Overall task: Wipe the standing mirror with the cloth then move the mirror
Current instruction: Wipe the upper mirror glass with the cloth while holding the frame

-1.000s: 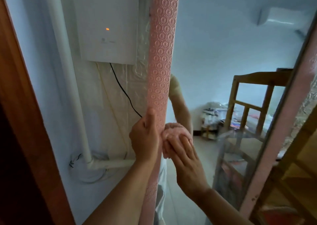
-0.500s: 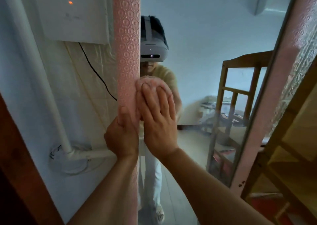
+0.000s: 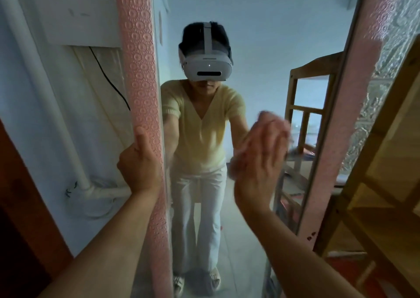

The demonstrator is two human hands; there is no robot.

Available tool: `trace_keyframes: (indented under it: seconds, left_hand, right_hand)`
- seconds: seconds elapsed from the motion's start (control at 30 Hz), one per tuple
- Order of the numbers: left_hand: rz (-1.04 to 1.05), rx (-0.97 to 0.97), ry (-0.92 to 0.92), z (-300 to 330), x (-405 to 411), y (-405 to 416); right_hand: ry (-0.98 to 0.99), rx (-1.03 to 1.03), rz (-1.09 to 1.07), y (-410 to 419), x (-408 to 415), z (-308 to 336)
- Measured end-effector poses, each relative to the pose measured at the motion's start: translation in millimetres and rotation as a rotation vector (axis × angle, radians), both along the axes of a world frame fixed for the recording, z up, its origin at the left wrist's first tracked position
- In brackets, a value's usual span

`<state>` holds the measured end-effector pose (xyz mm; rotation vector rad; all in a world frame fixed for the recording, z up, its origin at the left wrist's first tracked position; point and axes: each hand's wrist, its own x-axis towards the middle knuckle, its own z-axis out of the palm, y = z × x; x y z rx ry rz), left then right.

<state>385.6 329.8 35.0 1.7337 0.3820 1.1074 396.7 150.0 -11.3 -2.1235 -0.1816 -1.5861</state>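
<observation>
Your right hand (image 3: 261, 161), fingers straight, presses the cloth (image 3: 237, 163) to the upright mirror (image 3: 261, 36) while your left hand (image 3: 141, 163) grips its left edge.

Home room; wooden furniture frame (image 3: 372, 143), white wall pipe (image 3: 45, 88)

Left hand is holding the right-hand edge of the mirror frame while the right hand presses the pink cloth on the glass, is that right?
Not quite. In the head view the left hand grips the left-hand edge of the mirror frame, not the right-hand one. The right hand does press the pink cloth on the glass.
</observation>
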Motion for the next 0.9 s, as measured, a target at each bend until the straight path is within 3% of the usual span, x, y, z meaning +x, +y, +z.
trace_keyframes:
  seconds: [0.07,0.13,0.27,0.4,0.57,0.73,0.9]
  left_hand:
    - [-0.019,-0.016,-0.016,-0.4,0.0,-0.2]
    - [-0.024,-0.022,-0.017,-1.5,0.4,0.1]
    - [-0.024,-0.011,-0.022,-3.0,1.6,1.4]
    - [-0.037,-0.043,-0.015,-4.1,3.6,3.5]
    - [-0.045,-0.051,-0.036,-4.5,3.2,3.6]
    - [-0.058,-0.035,-0.038,-4.1,2.1,2.7]
    - [-0.066,0.003,-0.028,-6.5,4.6,7.0]
  right_hand:
    - [-0.011,-0.158,0.127,8.5,-3.1,-16.6]
    - [-0.028,-0.171,0.134,-6.5,-2.9,-24.4]
    - [0.019,0.187,0.042,-13.4,-4.4,-17.0]
    - [-0.042,-0.091,0.14,9.1,-7.5,-25.0]
    - [-0.02,0.237,0.009,-10.0,-6.8,-13.6]
    - [0.001,-0.171,0.163,7.4,-14.5,-30.5]
    - [0.087,0.309,-0.07,-27.4,-15.2,-18.8]
